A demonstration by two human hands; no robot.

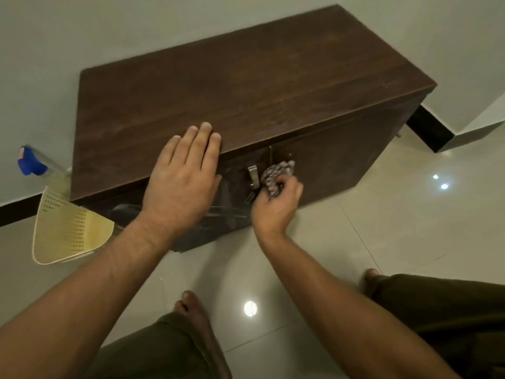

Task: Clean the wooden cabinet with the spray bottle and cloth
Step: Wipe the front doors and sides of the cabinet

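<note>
Here the left hand (180, 181) lies flat, fingers straight, bracing the wooden cabinet (246, 86) top edge. The right hand (276, 203), just beside it, grips the bunched patterned cloth (277, 173) against the metal door handle (252, 175) — short firm rubs should suit; the spray bottle (32, 162) stands far left of both

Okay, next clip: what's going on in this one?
A person leans over a low wooden cabinet. The left grip lies flat on the cabinet's top front edge, fingers straight. The right grip holds a bunched patterned cloth against the front, beside the metal handle. The spray bottle stands untouched past the cabinet's end, beyond the left grip, behind a cream perforated basket.
</note>
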